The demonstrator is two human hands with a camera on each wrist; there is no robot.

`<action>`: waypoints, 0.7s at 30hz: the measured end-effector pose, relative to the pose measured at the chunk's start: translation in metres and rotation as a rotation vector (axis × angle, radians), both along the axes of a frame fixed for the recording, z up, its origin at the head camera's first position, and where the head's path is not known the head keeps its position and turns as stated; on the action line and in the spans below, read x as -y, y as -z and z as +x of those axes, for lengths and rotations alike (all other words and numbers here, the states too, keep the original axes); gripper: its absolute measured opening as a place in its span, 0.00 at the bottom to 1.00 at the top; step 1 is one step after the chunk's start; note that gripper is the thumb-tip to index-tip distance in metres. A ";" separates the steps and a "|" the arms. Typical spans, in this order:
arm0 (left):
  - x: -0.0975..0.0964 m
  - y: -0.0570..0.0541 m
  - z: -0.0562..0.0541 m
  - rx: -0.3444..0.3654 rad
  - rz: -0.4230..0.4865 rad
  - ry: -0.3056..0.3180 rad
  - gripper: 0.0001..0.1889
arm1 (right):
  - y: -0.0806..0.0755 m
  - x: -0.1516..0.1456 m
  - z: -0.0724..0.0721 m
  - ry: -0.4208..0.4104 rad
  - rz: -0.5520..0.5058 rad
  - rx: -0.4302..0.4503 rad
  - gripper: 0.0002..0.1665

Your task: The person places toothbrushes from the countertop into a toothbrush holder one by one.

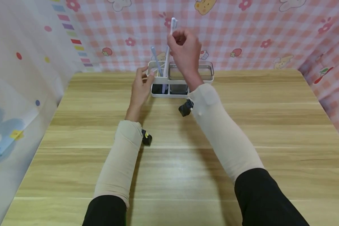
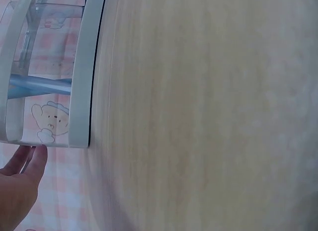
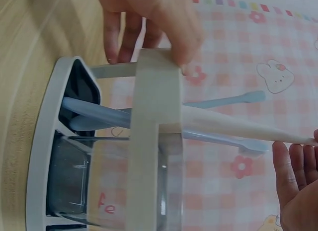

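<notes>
A white two-tier toothbrush holder stands at the far edge of the table. My left hand grips its left end, with fingertips against the upper tier. Above the holder my right hand pinches a white toothbrush near its bristle head, which points up. The white handle reaches down to the upper tier's opening; its lower end is hidden behind the rim. Two bluish toothbrushes lean in the same left section, one of them a light blue toothbrush, their handle ends in the dark lower compartment.
A clear lidded box forms the holder's right part. Behind hangs a pink checked curtain, close to the back edge; a white curtain hangs on the left. The wood-grain table stretches forward beneath both arms.
</notes>
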State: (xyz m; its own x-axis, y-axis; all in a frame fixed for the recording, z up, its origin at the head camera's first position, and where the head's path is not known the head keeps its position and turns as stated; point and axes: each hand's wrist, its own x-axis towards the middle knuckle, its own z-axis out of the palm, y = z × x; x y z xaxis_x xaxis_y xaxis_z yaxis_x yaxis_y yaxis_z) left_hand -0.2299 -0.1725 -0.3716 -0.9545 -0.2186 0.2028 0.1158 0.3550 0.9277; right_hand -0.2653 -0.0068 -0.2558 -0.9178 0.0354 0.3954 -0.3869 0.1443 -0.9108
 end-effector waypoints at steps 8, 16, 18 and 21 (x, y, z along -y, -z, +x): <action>-0.002 0.000 0.000 -0.006 0.011 -0.005 0.24 | 0.011 0.004 0.001 0.000 0.086 0.014 0.08; -0.001 0.000 -0.001 -0.020 0.000 -0.001 0.24 | 0.031 0.009 0.000 0.007 0.175 -0.023 0.08; -0.001 0.000 -0.001 -0.020 -0.001 -0.001 0.24 | 0.035 0.011 0.000 -0.008 0.179 -0.016 0.08; 0.000 0.000 0.000 -0.011 -0.003 -0.006 0.24 | 0.038 0.014 0.001 -0.032 0.185 0.000 0.08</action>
